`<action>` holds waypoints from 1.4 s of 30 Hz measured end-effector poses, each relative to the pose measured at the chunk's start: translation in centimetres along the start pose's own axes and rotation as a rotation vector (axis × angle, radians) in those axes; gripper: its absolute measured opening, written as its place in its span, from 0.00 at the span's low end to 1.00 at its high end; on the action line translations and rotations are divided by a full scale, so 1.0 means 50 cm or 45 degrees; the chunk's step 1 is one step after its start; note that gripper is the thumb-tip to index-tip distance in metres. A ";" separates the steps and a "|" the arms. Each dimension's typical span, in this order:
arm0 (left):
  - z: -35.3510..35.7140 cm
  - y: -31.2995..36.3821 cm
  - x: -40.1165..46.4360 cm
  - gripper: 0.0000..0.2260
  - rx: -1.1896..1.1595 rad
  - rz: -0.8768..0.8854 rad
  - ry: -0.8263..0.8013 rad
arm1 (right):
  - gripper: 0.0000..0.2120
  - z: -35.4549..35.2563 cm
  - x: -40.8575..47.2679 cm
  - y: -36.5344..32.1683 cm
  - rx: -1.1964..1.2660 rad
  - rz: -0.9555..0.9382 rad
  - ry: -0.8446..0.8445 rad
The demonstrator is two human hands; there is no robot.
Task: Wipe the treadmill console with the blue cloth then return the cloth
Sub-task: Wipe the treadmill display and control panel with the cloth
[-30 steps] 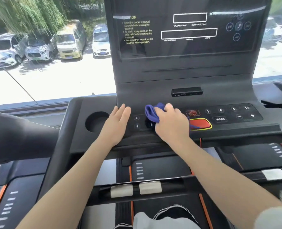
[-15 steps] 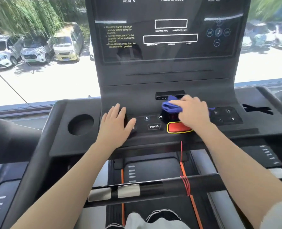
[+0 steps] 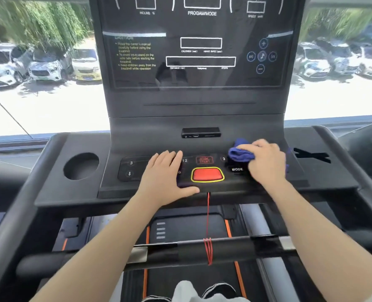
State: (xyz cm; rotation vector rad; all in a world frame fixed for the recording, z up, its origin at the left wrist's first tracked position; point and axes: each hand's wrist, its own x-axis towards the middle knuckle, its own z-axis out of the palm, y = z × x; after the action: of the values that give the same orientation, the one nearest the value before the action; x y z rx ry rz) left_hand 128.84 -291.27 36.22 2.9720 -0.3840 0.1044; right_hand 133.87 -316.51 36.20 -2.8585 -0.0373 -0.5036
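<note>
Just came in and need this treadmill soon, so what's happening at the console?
A person is wiping the treadmill console. Their right hand grips a bunched blue cloth and presses it on the button panel, to the right of the red stop button. The left hand rests flat on the panel's left side, fingers straight. The cloth has not been put back yet.

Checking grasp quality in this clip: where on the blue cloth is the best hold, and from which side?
Probably from above, as the right hand does now: palm over the bunched middle of the blue cloth, fingers curled round it. It lies crumpled on the flat button panel, so only its top is free.
</note>
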 end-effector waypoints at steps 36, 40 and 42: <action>0.023 0.253 0.082 0.41 0.050 -0.020 0.077 | 0.28 -0.001 -0.128 0.169 -0.097 -0.397 0.246; 0.023 0.264 0.106 0.41 0.057 0.007 0.030 | 0.24 -0.001 -0.122 0.177 0.050 -0.652 0.155; 0.025 0.268 0.117 0.42 0.106 0.015 -0.034 | 0.27 -0.012 -0.070 0.206 0.112 -0.726 0.089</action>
State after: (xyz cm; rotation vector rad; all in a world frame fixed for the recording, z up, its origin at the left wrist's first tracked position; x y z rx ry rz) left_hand 131.12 -305.73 37.28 3.0561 -0.4105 0.0843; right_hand 131.05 -326.62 33.18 -2.7121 -0.8548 -0.6818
